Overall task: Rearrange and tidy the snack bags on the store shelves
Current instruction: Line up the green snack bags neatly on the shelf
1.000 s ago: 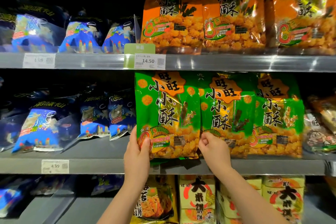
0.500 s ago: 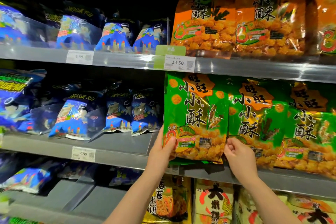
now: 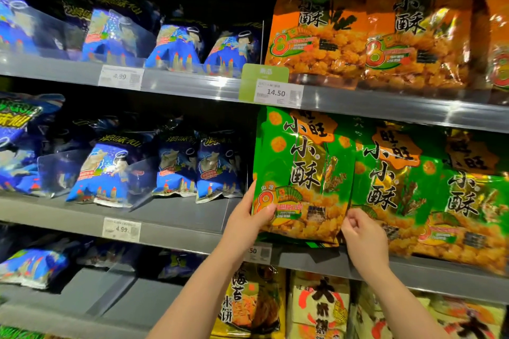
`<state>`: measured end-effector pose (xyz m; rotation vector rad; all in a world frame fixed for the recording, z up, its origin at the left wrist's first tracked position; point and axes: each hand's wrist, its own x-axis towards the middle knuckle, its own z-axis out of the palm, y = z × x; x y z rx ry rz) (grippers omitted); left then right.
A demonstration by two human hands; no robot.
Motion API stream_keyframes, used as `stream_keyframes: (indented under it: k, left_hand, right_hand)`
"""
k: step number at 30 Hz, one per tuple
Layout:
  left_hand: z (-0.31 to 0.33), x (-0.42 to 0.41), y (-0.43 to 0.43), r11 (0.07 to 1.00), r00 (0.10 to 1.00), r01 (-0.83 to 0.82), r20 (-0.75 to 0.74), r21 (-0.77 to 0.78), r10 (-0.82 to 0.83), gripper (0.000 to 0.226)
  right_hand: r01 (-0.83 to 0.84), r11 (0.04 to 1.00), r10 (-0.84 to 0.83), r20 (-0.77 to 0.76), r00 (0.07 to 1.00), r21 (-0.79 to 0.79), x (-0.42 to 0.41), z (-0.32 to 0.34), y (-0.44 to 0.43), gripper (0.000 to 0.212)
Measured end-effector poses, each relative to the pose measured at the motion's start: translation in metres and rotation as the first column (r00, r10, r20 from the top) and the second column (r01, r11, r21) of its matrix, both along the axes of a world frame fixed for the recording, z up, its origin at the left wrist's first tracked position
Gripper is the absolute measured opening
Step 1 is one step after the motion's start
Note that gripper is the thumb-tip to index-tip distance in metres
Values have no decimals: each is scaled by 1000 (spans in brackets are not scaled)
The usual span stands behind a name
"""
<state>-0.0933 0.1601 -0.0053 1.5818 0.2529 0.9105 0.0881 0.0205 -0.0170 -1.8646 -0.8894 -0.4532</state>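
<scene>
The green snack bag (image 3: 300, 173) stands upright at the left end of its row on the middle shelf (image 3: 176, 217), the left hand (image 3: 246, 217) and right hand (image 3: 363, 237) each clasping a lower corner.

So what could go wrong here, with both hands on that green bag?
The leftmost green bag is held by the left hand and right hand at its lower corners, and its bottom seems to overhang the shelf edge; let go early and it may tip forward. Pushing it sideways could crumple the neighbouring green bag, which it overlaps.
</scene>
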Motion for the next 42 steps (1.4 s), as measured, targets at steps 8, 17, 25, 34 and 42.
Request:
stream_keyframes:
  k: [8, 17, 25, 34, 42]
  left_hand:
    - [5, 11, 8, 991, 989, -132, -65, -23, 130, 40]
    - [8, 1, 6, 599, 658, -516, -165, 612, 735, 58]
    - [-7, -11, -10, 591, 699, -521, -90, 615, 710, 67]
    - [-27, 9, -24, 610, 746, -407, -138, 680, 651, 78]
    - [-22, 9, -34, 631, 677, -334, -287, 700, 677, 79]
  right_hand:
    - [0, 1000, 0, 4, 1000, 6, -4, -1, 2, 20]
    - [30, 999, -29, 37, 999, -22, -6, -6, 4, 25]
    - [38, 999, -38, 0, 999, -14, -5, -9, 5, 21]
    - [35, 999, -35, 11, 999, 1, -8, -11, 7, 33]
    - [43, 999, -43, 6, 999, -13, -10, -11, 7, 22]
